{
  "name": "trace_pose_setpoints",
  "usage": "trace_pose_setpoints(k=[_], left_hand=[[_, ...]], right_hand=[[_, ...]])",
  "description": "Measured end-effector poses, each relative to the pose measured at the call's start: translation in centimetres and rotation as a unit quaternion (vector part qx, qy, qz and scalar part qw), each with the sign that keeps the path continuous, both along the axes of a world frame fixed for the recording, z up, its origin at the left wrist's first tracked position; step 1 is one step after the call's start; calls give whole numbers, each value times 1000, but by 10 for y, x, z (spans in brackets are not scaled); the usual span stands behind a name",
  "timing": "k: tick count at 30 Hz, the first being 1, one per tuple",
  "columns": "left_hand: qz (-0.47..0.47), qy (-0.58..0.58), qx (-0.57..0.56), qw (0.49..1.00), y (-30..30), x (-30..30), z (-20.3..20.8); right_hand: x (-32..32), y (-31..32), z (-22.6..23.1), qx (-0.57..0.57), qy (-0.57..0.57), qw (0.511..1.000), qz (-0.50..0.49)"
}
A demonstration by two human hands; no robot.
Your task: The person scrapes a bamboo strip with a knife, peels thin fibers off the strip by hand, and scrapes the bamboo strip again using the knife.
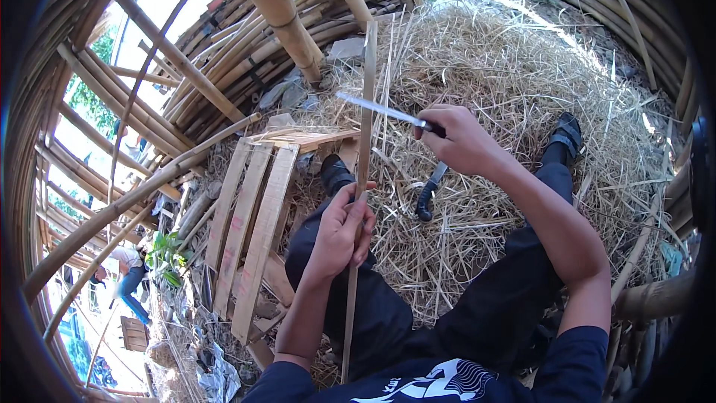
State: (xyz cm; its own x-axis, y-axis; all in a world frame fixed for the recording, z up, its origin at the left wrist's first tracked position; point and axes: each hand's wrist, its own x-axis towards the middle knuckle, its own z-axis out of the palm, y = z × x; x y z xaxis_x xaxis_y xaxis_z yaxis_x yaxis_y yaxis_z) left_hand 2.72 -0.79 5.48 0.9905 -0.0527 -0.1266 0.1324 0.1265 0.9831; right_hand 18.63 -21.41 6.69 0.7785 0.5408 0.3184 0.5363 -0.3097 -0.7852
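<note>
A: Because the work sits low, what is the surface beneath it?

B: Ground under dry straw (507,67), loose and uneven, with a sunlit band along its far edge.

A: And the room?

B: A bamboo enclosure. Stacked poles (224,67) fill the far left; a thick post (283,19) stands in front of them; bamboo rails (597,4) curve round the far right. Beyond the left side, a person in blue trousers (133,283) is near a green plant (165,257).

A: State of each grip?

B: Left grip (344,230): fingers closed around a long bamboo strip (365,138), which stands roughly upright in view, over the left leg (377,306). Right grip (456,134): closed on the dark handle of a knife (384,110). Its blade points left and crosses the strip in view; contact cannot be told.

A: Edges, and room for moving?

B: Tighter on the left: a slatted wooden crate (257,231) sits just beside that leg, one corner near the strip in view. Ahead and to the right, straw extends to the rails, giving the right arm more room. One obstacle: a second knife (425,201), black-handled, lies on the straw between the feet. The strip's lower end reaches near the dark shirt (440,384).
</note>
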Motion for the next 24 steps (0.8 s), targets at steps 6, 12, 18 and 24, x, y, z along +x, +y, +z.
trace_pose_setpoints(k=[6,12,18,24], left_hand=[[-22,13,-1,1000,-3,1,-16],[14,39,-59,997,-6,6,-22],[49,38,-69,996,-7,7,-18],[55,29,-137,989,0,12,-24]], right_hand=[[2,10,-6,-57,11,998,-15],[6,15,-18,-54,-57,997,-17],[12,12,-20,-75,-145,987,-4],[14,9,-12,-138,-126,980,-61]])
